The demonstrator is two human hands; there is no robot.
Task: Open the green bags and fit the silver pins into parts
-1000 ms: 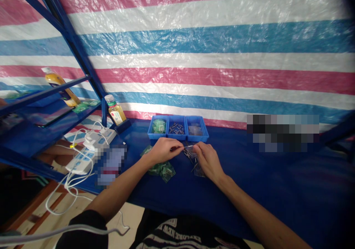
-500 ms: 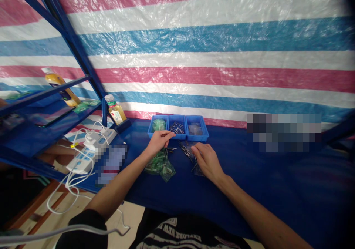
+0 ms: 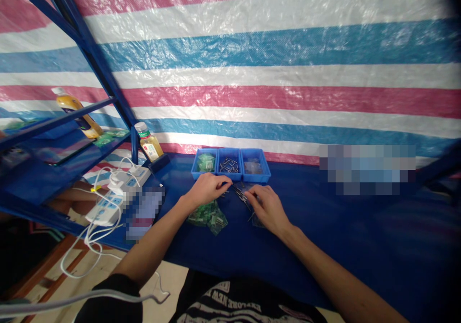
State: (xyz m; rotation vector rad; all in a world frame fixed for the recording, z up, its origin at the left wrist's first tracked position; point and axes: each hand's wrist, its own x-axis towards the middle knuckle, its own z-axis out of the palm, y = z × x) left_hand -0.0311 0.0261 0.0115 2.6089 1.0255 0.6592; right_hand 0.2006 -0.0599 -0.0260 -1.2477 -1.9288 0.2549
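Observation:
Several thin dark metal rods (image 3: 240,194) lie on the blue table between my hands. My left hand (image 3: 211,188) is pinched at the upper left end of the rods; what its fingertips hold is too small to tell. To the right, my right hand (image 3: 267,207) has its fingertips pressed together by the rods' lower end, their contents hidden. Green plastic bags (image 3: 208,215) rest below my left hand. Behind the hands stand three joined blue trays: one with a green bag (image 3: 206,162), one with short metal pieces (image 3: 229,165), one with clear bags (image 3: 252,166).
At the left are a white power strip (image 3: 108,203) with tangled cables, a blurred phone-like object (image 3: 144,212) and a drink bottle (image 3: 149,143). A blue metal frame (image 3: 104,78) rises there, and another bottle (image 3: 79,114) stands beyond it. A pixelated patch covers the back right.
My left hand has moved slightly right, from beside the trays' front edge to the rods. My right hand has stayed nearly in place.

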